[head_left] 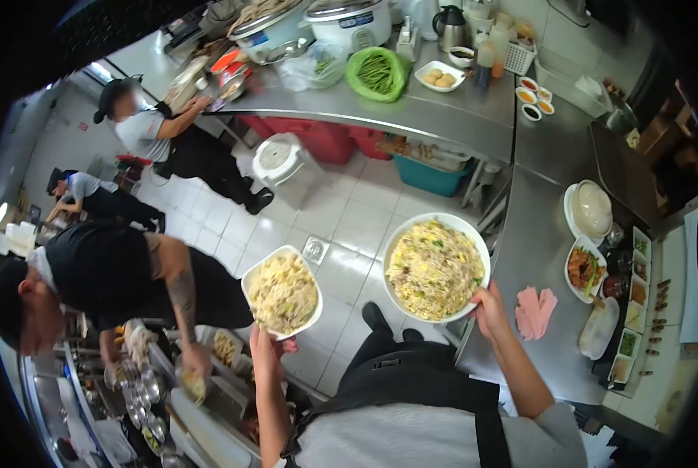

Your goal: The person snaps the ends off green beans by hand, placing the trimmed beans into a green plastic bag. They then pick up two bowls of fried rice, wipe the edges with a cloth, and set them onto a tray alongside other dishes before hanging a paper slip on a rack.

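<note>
My left hand [269, 349] grips the lower edge of a white squarish bowl [316, 318] filled with fried rice [283, 290]. My right hand [489, 310] holds the lower right rim of a larger round white bowl [481, 242], heaped with fried rice [434, 269] that has bits of egg and green in it. Both bowls are held up over the tiled floor, apart from each other. The fingers under each bowl are partly hidden.
A steel counter [481, 117] runs across the top, another [512, 234] down the right, with pink gloves [534, 312] and a dish of food [585, 269]. Close on the left a co-worker [99, 265] bends over containers. Two more people stand farther off. A white stool [280, 160] stands ahead.
</note>
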A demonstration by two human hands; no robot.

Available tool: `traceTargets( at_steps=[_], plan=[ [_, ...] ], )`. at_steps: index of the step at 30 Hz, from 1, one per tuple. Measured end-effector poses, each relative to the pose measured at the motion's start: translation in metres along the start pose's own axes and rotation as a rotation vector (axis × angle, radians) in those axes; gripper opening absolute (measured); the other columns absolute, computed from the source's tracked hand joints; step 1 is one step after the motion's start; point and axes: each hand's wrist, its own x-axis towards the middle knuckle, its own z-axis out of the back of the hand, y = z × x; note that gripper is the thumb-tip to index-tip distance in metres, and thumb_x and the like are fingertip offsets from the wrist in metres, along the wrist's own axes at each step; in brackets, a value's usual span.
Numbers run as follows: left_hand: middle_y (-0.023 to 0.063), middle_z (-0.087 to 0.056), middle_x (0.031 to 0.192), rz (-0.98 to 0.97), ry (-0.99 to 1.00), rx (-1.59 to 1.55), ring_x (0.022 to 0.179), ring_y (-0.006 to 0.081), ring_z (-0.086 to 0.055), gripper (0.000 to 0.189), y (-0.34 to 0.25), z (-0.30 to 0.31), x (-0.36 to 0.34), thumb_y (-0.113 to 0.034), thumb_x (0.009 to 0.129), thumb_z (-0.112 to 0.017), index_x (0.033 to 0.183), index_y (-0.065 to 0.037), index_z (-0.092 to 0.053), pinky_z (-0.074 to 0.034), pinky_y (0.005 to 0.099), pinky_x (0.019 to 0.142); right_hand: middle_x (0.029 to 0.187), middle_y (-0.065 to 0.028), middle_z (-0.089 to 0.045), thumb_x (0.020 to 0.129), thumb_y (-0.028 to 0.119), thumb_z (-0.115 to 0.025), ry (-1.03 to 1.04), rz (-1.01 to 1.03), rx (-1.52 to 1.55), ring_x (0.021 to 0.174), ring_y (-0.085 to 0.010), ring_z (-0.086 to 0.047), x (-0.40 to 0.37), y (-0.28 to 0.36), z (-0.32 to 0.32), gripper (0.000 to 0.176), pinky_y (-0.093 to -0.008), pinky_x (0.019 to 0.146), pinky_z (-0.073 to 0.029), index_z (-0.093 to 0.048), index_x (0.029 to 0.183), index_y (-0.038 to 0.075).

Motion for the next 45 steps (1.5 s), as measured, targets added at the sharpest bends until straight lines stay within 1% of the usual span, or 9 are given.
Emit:
traceTargets(
  at_steps=[6, 14, 19, 25, 39, 40, 42, 43, 45],
  plan=[
    [0.0113, -0.061, 0.07, 0.027, 0.315, 0.152, 0.049, 0.0152, -0.058, 0.029, -0.008, -0.11, 0.145, -0.024, 0.095, -0.034, 0.107, -0.001, -0.049, -0.052, 0.0282, 0.046, 0.113, -0.0157, -0.054, 0.071, 0.006, -0.044, -0.299, 0.103, 0.124, 0.093, -0.0286, -0.061, 0.024, -0.014, 0.052, 0.056, -0.0458, 0.065, -0.058, -0.038, 0.127, 0.003],
    [0.0152, -0.061, 0.076, -0.09, 0.717, 0.229, 0.051, 0.0205, -0.061, 0.031, -0.02, -0.279, 0.316, -0.021, 0.095, -0.031, 0.112, 0.002, -0.043, -0.055, 0.0347, 0.046, 0.117, -0.0161, -0.054, 0.073, 0.008, -0.044, -0.618, 0.37, 0.383, 0.097, -0.0315, -0.062, 0.008, -0.033, 0.01, 0.053, -0.0484, 0.066, -0.058, -0.04, 0.125, 0.004],
    [0.0145, -0.061, 0.083, -0.188, 0.816, 0.244, 0.051, 0.021, -0.06, 0.03, -0.013, -0.386, 0.365, -0.024, 0.097, -0.033, 0.114, -0.001, -0.043, -0.052, 0.034, 0.044, 0.114, -0.0178, -0.056, 0.071, 0.009, -0.047, -0.64, 0.439, 0.593, 0.09, -0.0341, -0.064, 0.042, -0.05, 0.021, 0.055, -0.0529, 0.061, -0.058, -0.039, 0.125, 0.004],
    [0.0141, -0.06, 0.072, -0.052, 0.805, 0.194, 0.053, 0.0222, -0.061, 0.03, 0.006, -0.446, 0.388, -0.026, 0.096, -0.032, 0.11, 0.0, -0.041, -0.055, 0.035, 0.047, 0.105, -0.0179, -0.057, 0.067, 0.005, -0.046, -0.839, 0.439, 0.669, 0.079, -0.0365, -0.063, 0.084, -0.01, 0.011, 0.057, -0.0536, 0.059, -0.057, -0.039, 0.124, 0.006],
    [0.0169, -0.059, 0.075, -0.012, 0.691, 0.177, 0.051, 0.0247, -0.061, 0.028, -0.023, -0.487, 0.428, -0.018, 0.093, -0.032, 0.116, -0.001, -0.035, -0.055, 0.0367, 0.042, 0.111, -0.0237, -0.054, 0.074, 0.007, -0.047, -0.452, 0.354, 0.549, 0.093, -0.0415, -0.062, 0.257, 0.109, 0.071, 0.044, -0.0551, 0.07, -0.057, -0.04, 0.116, -0.002],
    [0.0176, -0.061, 0.079, 0.012, 0.663, 0.242, 0.056, 0.0252, -0.063, 0.031, -0.032, -0.485, 0.428, -0.021, 0.094, -0.035, 0.118, -0.002, -0.039, -0.056, 0.0377, 0.049, 0.111, -0.023, -0.054, 0.074, 0.007, -0.048, -0.428, 0.351, 0.562, 0.094, -0.0415, -0.061, 0.265, 0.118, 0.066, 0.044, -0.0552, 0.071, -0.057, -0.04, 0.117, -0.002],
    [0.0149, -0.063, 0.084, -0.612, 0.664, 0.214, 0.062, 0.0233, -0.064, 0.035, 0.003, -0.483, 0.467, -0.027, 0.093, -0.042, 0.119, -0.004, -0.045, -0.055, 0.0364, 0.06, 0.109, -0.0221, -0.056, 0.075, 0.008, -0.048, -0.412, 0.363, 0.568, 0.096, -0.041, -0.06, 0.276, 0.121, 0.054, 0.042, -0.0565, 0.076, -0.054, -0.042, 0.115, -0.003],
    [0.011, -0.066, 0.085, -0.763, 0.644, 0.317, 0.067, 0.0207, -0.065, 0.04, -0.007, -0.48, 0.463, -0.036, 0.092, -0.047, 0.118, -0.006, -0.051, -0.053, 0.034, 0.067, 0.106, -0.0219, -0.058, 0.076, 0.008, -0.048, -0.408, 0.372, 0.563, 0.097, -0.0405, -0.06, 0.283, 0.121, 0.052, 0.04, -0.0577, 0.079, -0.053, -0.044, 0.114, -0.004],
    [0.009, -0.065, 0.076, -0.433, 0.815, 0.672, 0.068, 0.0193, -0.065, 0.04, -0.03, -0.48, 0.456, -0.037, 0.091, -0.043, 0.113, -0.005, -0.054, -0.054, 0.0348, 0.061, 0.109, -0.0204, -0.058, 0.077, 0.009, -0.049, -0.335, 0.343, 0.551, 0.102, -0.0379, -0.058, 0.302, 0.12, 0.053, 0.043, -0.0555, 0.087, -0.049, -0.044, 0.117, -0.004]
  ],
)
